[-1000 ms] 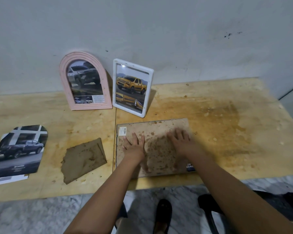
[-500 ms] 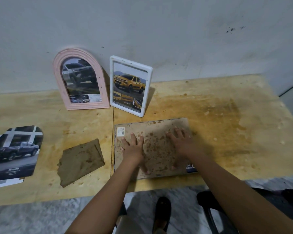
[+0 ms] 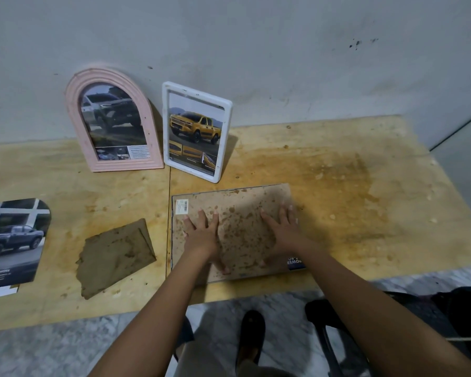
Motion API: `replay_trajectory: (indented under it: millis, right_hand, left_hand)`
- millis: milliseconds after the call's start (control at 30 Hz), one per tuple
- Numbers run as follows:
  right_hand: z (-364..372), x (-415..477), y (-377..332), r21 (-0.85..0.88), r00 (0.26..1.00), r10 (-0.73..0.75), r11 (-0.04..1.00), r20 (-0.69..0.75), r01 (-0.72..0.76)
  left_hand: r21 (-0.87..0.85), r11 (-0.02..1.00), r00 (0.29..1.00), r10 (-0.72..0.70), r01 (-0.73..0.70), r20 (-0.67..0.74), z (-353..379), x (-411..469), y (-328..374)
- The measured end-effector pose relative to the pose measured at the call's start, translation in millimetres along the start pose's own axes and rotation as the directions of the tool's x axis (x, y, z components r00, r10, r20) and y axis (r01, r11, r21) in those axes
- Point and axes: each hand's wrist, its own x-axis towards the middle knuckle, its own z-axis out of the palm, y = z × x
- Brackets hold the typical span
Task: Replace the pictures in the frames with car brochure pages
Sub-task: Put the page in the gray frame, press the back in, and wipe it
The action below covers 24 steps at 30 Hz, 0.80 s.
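Near edge: your left hand & right hand lie flat, fingers spread, pressing the backing board of a face-down frame, gripping nothing. Board prob. thin, stiff, light; glass under it, so lift by edges. Brochure corner peeks out. Far: pink arch frame & white frame already hold truck pages.

Brochure page cut off at left edge; caption txt illegible.
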Motion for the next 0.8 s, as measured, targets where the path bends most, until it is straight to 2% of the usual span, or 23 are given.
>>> replay_trajectory:
  millis: [433, 500, 533, 567, 633, 700, 733, 800]
  right_hand:
    - [3, -1, -4, -0.007, 0.998, 0.037, 0.999, -0.055, -0.037]
    - [3, -5, 2, 0.083, 0.992, 0.029, 0.996, -0.124, -0.019]
    - [3, -7, 6, 0.18, 0.978, 0.049, 0.984, -0.203, -0.012]
    - [4, -9, 11, 0.299, 0.947, 0.105, 0.954, -0.305, -0.01]
    - [6, -15, 21, 0.515, 0.836, 0.298, 0.857, -0.461, -0.022]
    - [8, -21, 28, 0.718, 0.783, 0.468, 0.695, -0.41, -0.04]
    - [8, -22, 31, 0.792, 0.789, 0.509, 0.609, -0.344, -0.048]
    - [7, -24, 34, 0.859, 0.799, 0.538, 0.509, -0.268, -0.054]
  left_hand:
    - [-0.016, 1.0, 1.0, 0.014, -0.014, 0.002, 4, 4, 1]
    - [-0.072, 0.996, 0.999, 0.053, -0.053, -0.009, 4, 2, -4]
    - [-0.128, 0.989, 0.997, 0.068, -0.072, -0.035, 4, 1, -9]
    - [-0.182, 0.979, 0.994, 0.072, -0.087, -0.087, 7, 0, -15]
    - [-0.239, 0.965, 0.953, 0.028, -0.104, -0.301, 20, -3, -27]
    - [-0.304, 0.947, 0.855, -0.069, -0.107, -0.515, 35, -8, -37]
    - [-0.357, 0.928, 0.822, -0.122, -0.104, -0.557, 40, -11, -40]
    - [-0.433, 0.897, 0.817, -0.181, -0.091, -0.547, 47, -16, -42]
